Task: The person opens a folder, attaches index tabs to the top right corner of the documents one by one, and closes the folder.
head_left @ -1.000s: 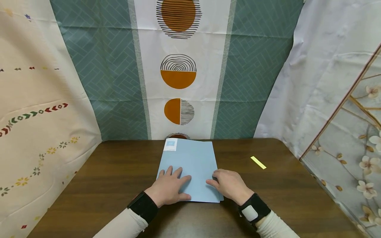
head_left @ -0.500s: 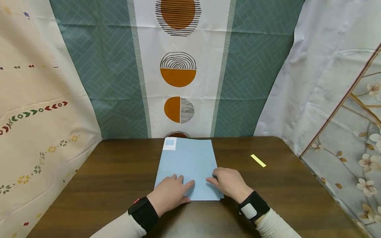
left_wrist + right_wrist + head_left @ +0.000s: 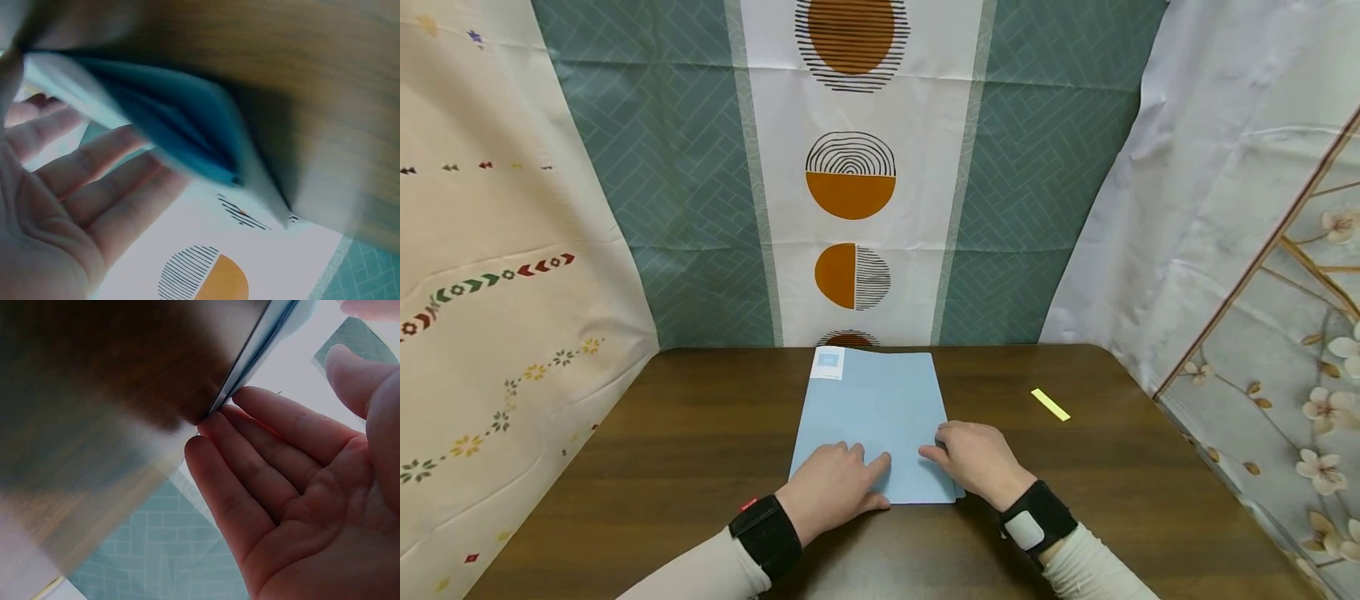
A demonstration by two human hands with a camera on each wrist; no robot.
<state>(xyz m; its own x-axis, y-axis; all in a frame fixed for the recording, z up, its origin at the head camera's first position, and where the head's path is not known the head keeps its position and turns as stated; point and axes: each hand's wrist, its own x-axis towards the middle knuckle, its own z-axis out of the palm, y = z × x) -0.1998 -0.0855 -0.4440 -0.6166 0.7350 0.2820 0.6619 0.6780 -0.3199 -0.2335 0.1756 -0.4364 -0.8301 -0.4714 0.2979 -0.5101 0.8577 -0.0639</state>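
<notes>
A light blue paper folder [image 3: 880, 400] lies flat on the table, a white label [image 3: 827, 363] at its far left corner. My left hand [image 3: 831, 492] rests on its near left part, with the thumb by the near edge. In the left wrist view the layers of the folder [image 3: 187, 119] gape a little, and the fingers touch its top with a slight bend. At the right edge my right hand [image 3: 977, 458] touches the folder with its fingertips. Its thumb stands apart from the fingers, as the right wrist view of the hand [image 3: 300, 475] shows.
A narrow yellow strip [image 3: 1050, 404] lies on the brown wooden table [image 3: 700, 433], right of the folder. Patterned cloths [image 3: 685, 167] hang behind the table and along both sides.
My left hand has slid toward the near edge of the folder, and its fingers are less spread than before. The right hand has stayed at the right edge.
</notes>
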